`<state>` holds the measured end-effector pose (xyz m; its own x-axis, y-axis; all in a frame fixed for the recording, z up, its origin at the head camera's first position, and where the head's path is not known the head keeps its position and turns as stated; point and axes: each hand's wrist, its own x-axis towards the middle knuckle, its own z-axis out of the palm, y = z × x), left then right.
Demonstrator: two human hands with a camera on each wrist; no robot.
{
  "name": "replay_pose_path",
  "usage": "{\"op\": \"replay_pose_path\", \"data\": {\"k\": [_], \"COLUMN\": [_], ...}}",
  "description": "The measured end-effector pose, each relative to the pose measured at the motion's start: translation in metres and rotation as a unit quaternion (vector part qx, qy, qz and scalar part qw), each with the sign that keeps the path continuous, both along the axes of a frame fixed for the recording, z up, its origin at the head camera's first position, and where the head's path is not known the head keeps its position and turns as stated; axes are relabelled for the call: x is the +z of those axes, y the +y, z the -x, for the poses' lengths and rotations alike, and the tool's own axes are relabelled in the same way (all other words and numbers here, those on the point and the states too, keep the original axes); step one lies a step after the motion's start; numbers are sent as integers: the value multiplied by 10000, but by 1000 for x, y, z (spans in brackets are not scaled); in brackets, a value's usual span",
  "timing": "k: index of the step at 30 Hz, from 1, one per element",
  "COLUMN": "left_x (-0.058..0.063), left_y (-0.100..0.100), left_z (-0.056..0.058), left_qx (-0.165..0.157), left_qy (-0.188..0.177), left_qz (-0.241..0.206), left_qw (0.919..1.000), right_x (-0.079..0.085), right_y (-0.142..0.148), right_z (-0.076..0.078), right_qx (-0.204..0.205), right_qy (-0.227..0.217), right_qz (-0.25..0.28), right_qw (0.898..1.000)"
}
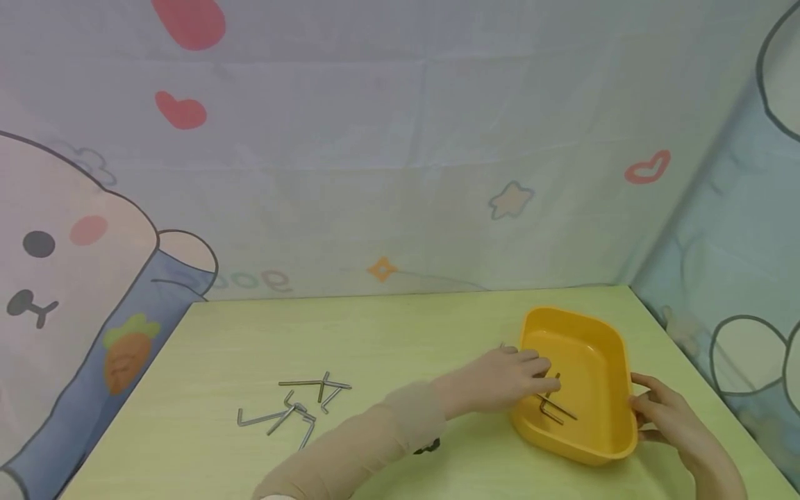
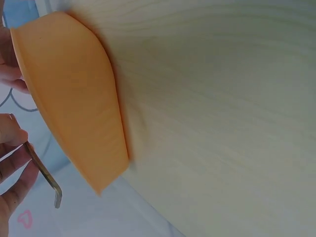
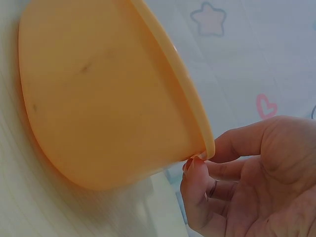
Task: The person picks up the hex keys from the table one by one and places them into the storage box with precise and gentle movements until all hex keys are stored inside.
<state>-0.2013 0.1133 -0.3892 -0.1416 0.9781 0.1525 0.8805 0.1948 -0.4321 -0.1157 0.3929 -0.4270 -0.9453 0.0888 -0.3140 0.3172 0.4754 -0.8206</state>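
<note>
A yellow plastic bin (image 1: 578, 451) stands at the right of the table. My left hand (image 1: 515, 378) is over its left side, pinching a hex key (image 2: 45, 173) between thumb and fingers; the key's short bent end points away from the hand in the left wrist view. Below that hand, hex keys (image 1: 558, 405) lie on the bin's floor, partly hidden by the fingers. On the bin's right side, my right hand (image 1: 665, 413) grips the rim (image 3: 197, 118) between thumb and fingers. Several more hex keys (image 1: 290, 410) lie in a loose cluster at the table's left.
The pale green table (image 1: 387, 326) ends at a printed cloth backdrop (image 1: 375, 173) behind, with more cloth at both sides. My left forearm (image 1: 369, 444) crosses the front middle of the table. A small dark object (image 1: 428, 447) shows beneath the left wrist.
</note>
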Motion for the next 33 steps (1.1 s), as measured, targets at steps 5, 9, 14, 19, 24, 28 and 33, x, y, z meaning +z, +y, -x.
{"op": "replay_pose_path", "data": {"k": [5, 9, 14, 19, 24, 28, 33], "left_x": [1, 1, -2, -6, -12, -15, -19], "left_y": [13, 22, 37, 52, 64, 72, 79], "left_z": [3, 4, 7, 11, 14, 15, 16], "left_qx": [-133, -124, -41, 51, 90, 144, 270], "left_qy": [1, -18, -115, -448, -663, -840, -864], "left_qz": [285, 593, 954, 1260, 1484, 1587, 1542], "left_qw": [9995, 9982, 9954, 9910, 9867, 9836, 9839], "right_x": [0, 0, -1, 0, 1, 1, 1], "right_y": [0, 0, 1, 1, 1, 0, -1], "right_z": [1, 2, 2, 2, 2, 1, 0], "right_qx": [6, 15, 30, 11, 0, 20, -4], "right_qy": [-6, -4, -2, -25, -38, -44, -12], "right_qz": [-17, -32, -24, -27, -23, -30, -37], "right_qw": [10000, 10000, 10000, 10000, 10000, 10000, 10000]}}
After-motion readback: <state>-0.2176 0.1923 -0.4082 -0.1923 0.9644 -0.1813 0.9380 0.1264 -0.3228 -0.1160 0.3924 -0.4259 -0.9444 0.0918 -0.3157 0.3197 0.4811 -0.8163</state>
